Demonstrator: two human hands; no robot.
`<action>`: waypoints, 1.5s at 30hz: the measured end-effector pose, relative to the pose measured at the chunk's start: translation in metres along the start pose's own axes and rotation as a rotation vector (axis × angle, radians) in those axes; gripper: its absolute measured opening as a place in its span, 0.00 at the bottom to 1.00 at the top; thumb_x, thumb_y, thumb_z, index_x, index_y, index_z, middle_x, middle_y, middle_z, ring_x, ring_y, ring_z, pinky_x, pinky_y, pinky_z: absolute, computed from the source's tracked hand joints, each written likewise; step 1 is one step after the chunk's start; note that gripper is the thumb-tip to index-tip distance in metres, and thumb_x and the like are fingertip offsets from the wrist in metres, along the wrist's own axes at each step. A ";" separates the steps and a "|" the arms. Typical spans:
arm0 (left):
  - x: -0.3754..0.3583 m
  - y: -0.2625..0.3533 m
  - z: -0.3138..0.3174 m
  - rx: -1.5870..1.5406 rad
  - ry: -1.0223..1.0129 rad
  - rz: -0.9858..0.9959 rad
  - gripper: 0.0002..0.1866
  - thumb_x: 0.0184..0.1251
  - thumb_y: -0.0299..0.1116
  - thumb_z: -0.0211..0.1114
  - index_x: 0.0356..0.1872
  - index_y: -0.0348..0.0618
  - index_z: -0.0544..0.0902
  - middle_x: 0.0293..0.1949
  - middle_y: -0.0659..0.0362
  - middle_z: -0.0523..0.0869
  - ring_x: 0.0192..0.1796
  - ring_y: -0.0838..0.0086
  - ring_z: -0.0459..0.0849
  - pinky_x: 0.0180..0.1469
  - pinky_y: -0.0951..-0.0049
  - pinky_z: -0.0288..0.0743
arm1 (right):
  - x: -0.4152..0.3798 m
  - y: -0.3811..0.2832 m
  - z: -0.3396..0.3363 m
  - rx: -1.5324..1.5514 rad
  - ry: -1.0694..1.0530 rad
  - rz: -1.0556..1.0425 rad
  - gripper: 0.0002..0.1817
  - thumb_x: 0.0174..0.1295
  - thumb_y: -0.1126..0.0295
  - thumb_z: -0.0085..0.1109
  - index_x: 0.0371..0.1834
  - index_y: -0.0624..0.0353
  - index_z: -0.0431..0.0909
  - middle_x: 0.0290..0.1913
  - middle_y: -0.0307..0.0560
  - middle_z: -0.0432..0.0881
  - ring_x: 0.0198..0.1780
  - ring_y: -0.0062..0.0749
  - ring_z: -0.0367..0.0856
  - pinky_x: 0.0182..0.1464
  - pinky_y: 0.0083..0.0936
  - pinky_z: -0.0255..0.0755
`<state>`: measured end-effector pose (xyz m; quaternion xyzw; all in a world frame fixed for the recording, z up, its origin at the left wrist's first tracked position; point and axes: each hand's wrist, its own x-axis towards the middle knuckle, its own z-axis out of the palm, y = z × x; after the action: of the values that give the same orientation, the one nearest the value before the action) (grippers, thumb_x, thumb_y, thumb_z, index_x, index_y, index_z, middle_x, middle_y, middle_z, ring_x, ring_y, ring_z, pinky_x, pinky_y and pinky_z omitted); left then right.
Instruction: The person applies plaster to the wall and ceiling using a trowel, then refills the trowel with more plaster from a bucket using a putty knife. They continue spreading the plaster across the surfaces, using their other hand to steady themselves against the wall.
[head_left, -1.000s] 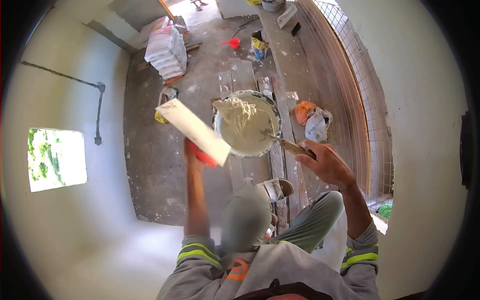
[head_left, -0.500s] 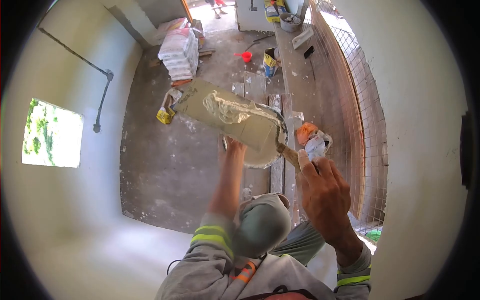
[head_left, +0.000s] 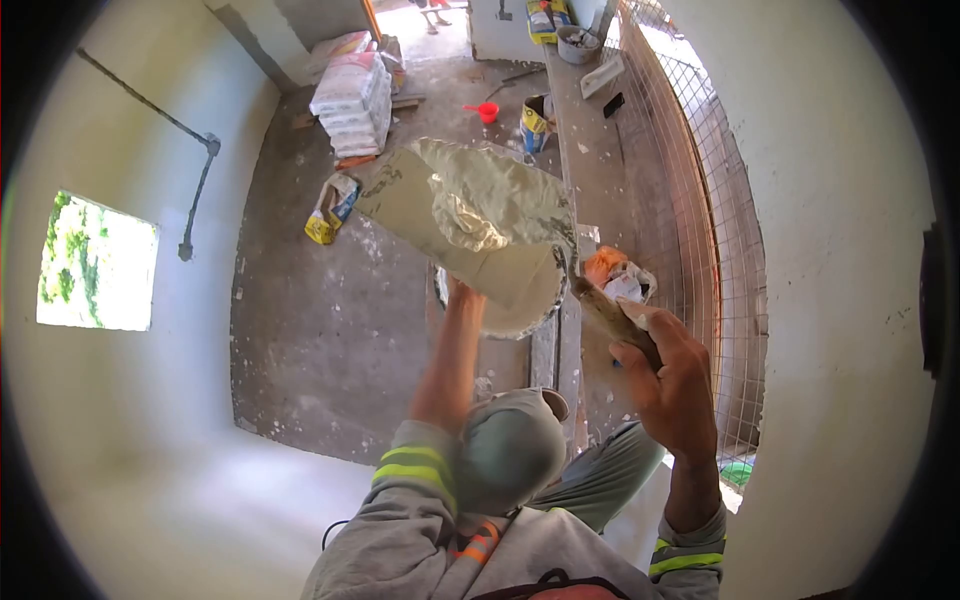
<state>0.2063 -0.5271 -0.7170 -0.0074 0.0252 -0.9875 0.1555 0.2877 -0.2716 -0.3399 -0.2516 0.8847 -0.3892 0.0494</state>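
My right hand (head_left: 665, 375) is closed around the wooden handle of a trowel (head_left: 605, 308). Pale wet plaster (head_left: 500, 190) coats its blade, which is turned up on edge over a flat rectangular plastering float (head_left: 400, 215). Supporting that float from below is my left hand (head_left: 464, 292); its fingers are mostly hidden under the plate. More plaster lies in a ridge along the middle of the float. Directly beneath stands a round bucket (head_left: 515, 325) of pale mix, partly covered by the float.
A plank (head_left: 590, 170) runs along the right beside a wire mesh (head_left: 690, 180). Stacked white bags (head_left: 350, 100), an opened yellow-and-blue bag (head_left: 330, 210) and a red dipper (head_left: 487, 112) are on the floor. A crumpled orange-and-white bag (head_left: 615, 275) lies right of the bucket.
The trowel blade has turned up from edge-on and now shows a broad plaster-covered face above the float. My right hand has moved slightly right and down, its wrist rotated.
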 end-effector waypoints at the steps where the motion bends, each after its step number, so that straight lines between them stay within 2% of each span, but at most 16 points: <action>1: 0.000 0.001 0.002 0.001 0.003 -0.001 0.26 0.71 0.51 0.53 0.62 0.47 0.70 0.54 0.55 0.79 0.54 0.62 0.78 0.58 0.58 0.73 | -0.001 0.005 -0.003 0.066 -0.009 0.033 0.17 0.60 0.74 0.58 0.52 0.67 0.76 0.36 0.54 0.81 0.33 0.39 0.82 0.38 0.32 0.74; 6: -0.007 0.016 0.023 0.037 0.030 -0.014 0.26 0.71 0.50 0.54 0.62 0.45 0.70 0.54 0.54 0.78 0.53 0.62 0.78 0.58 0.58 0.72 | -0.002 0.034 -0.022 0.274 -0.104 0.358 0.14 0.61 0.71 0.56 0.48 0.66 0.76 0.25 0.45 0.77 0.26 0.22 0.72 0.30 0.25 0.68; 9: -0.015 0.028 0.042 0.062 0.040 -0.035 0.26 0.71 0.50 0.54 0.62 0.44 0.69 0.53 0.53 0.78 0.52 0.62 0.78 0.57 0.57 0.72 | 0.002 0.075 -0.009 0.278 -0.172 0.408 0.13 0.61 0.69 0.57 0.44 0.66 0.76 0.25 0.42 0.76 0.24 0.21 0.70 0.29 0.24 0.66; 12: -0.026 0.044 0.062 0.098 0.039 -0.068 0.26 0.71 0.49 0.54 0.62 0.43 0.69 0.53 0.52 0.78 0.51 0.61 0.78 0.57 0.57 0.72 | 0.018 0.096 0.024 0.170 -0.331 0.491 0.15 0.62 0.64 0.56 0.43 0.66 0.76 0.27 0.47 0.78 0.27 0.27 0.74 0.31 0.29 0.69; 13: -0.031 0.050 0.070 0.118 0.034 -0.089 0.26 0.71 0.49 0.54 0.62 0.43 0.69 0.53 0.52 0.77 0.51 0.61 0.77 0.56 0.57 0.72 | 0.019 0.127 0.057 0.135 -0.349 0.422 0.14 0.62 0.64 0.55 0.42 0.66 0.78 0.31 0.51 0.80 0.31 0.37 0.77 0.34 0.32 0.71; 14: -0.034 0.054 0.080 0.135 0.023 -0.129 0.26 0.71 0.49 0.54 0.62 0.43 0.69 0.53 0.52 0.77 0.51 0.61 0.77 0.56 0.57 0.72 | 0.028 0.146 0.087 0.017 -0.450 0.288 0.14 0.61 0.63 0.55 0.36 0.64 0.80 0.32 0.52 0.81 0.32 0.43 0.78 0.35 0.35 0.72; 15: -0.036 0.057 0.090 0.152 0.004 -0.188 0.26 0.71 0.49 0.54 0.62 0.42 0.69 0.53 0.51 0.77 0.51 0.61 0.77 0.56 0.57 0.72 | 0.029 0.193 0.139 -0.253 -0.368 -0.293 0.12 0.59 0.63 0.56 0.29 0.61 0.81 0.30 0.51 0.82 0.31 0.45 0.79 0.33 0.36 0.72; 17: -0.030 0.054 0.119 0.163 -0.052 -0.335 0.27 0.71 0.49 0.54 0.62 0.42 0.68 0.53 0.51 0.77 0.50 0.61 0.77 0.56 0.57 0.72 | 0.031 0.249 0.233 0.048 -0.366 0.012 0.13 0.56 0.61 0.57 0.29 0.59 0.82 0.33 0.53 0.84 0.35 0.47 0.82 0.36 0.41 0.73; 19: -0.012 0.039 0.143 0.143 -0.132 -0.496 0.27 0.71 0.48 0.54 0.62 0.41 0.68 0.53 0.50 0.77 0.50 0.61 0.77 0.55 0.56 0.72 | 0.041 0.217 0.218 0.056 -0.201 0.104 0.17 0.56 0.57 0.56 0.34 0.61 0.83 0.36 0.58 0.84 0.41 0.53 0.82 0.44 0.46 0.75; 20: -0.003 0.024 0.156 0.113 -0.173 -0.586 0.27 0.71 0.48 0.54 0.62 0.41 0.68 0.52 0.50 0.77 0.50 0.61 0.77 0.55 0.56 0.72 | 0.048 0.201 0.186 -0.031 -0.486 0.262 0.19 0.57 0.55 0.55 0.40 0.60 0.83 0.41 0.59 0.83 0.47 0.55 0.81 0.51 0.44 0.74; 23: 0.013 -0.027 0.188 -0.009 -0.290 -0.856 0.27 0.70 0.48 0.54 0.62 0.40 0.68 0.52 0.49 0.77 0.49 0.60 0.77 0.55 0.56 0.72 | 0.055 0.225 0.127 0.123 0.077 0.043 0.13 0.60 0.62 0.56 0.41 0.58 0.80 0.32 0.50 0.82 0.37 0.46 0.81 0.43 0.39 0.74; 27: 0.004 -0.132 0.225 -0.156 -0.405 -1.198 0.27 0.70 0.47 0.55 0.62 0.39 0.67 0.52 0.48 0.76 0.49 0.60 0.77 0.54 0.56 0.72 | 0.020 0.175 -0.055 0.468 0.185 0.076 0.17 0.70 0.60 0.52 0.56 0.58 0.76 0.55 0.52 0.75 0.56 0.42 0.73 0.59 0.37 0.65; 30: -0.026 -0.221 0.269 -0.155 -0.334 -1.392 0.27 0.70 0.46 0.55 0.62 0.38 0.68 0.52 0.46 0.76 0.47 0.60 0.77 0.54 0.54 0.72 | -0.015 0.160 -0.101 0.244 0.435 -0.282 0.19 0.69 0.61 0.54 0.60 0.57 0.73 0.61 0.52 0.70 0.63 0.44 0.66 0.65 0.38 0.60; 36: -0.081 -0.308 0.255 -0.029 -0.158 -1.716 0.27 0.71 0.45 0.55 0.63 0.37 0.68 0.53 0.47 0.77 0.47 0.61 0.79 0.52 0.57 0.75 | -0.127 0.156 -0.127 0.309 0.521 -0.007 0.19 0.66 0.63 0.58 0.57 0.58 0.74 0.60 0.54 0.68 0.66 0.44 0.61 0.69 0.38 0.54; 42: -0.139 -0.371 0.225 0.204 -0.070 -1.980 0.26 0.71 0.43 0.55 0.64 0.37 0.68 0.54 0.48 0.77 0.47 0.61 0.81 0.49 0.59 0.79 | -0.218 0.144 -0.105 0.563 0.948 0.370 0.19 0.64 0.72 0.59 0.58 0.60 0.73 0.54 0.47 0.77 0.55 0.31 0.75 0.58 0.30 0.69; 45: -0.165 -0.393 0.209 0.351 -0.062 -2.108 0.26 0.71 0.42 0.55 0.64 0.37 0.68 0.55 0.49 0.78 0.47 0.62 0.82 0.48 0.61 0.81 | -0.247 0.127 -0.096 0.685 1.171 0.309 0.17 0.66 0.73 0.56 0.58 0.62 0.73 0.52 0.43 0.80 0.50 0.27 0.78 0.53 0.27 0.73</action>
<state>0.2473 -0.1128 -0.4885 -0.0280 -0.1402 -0.6131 -0.7770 0.4236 -0.0154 -0.3910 0.1583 0.6187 -0.7068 -0.3044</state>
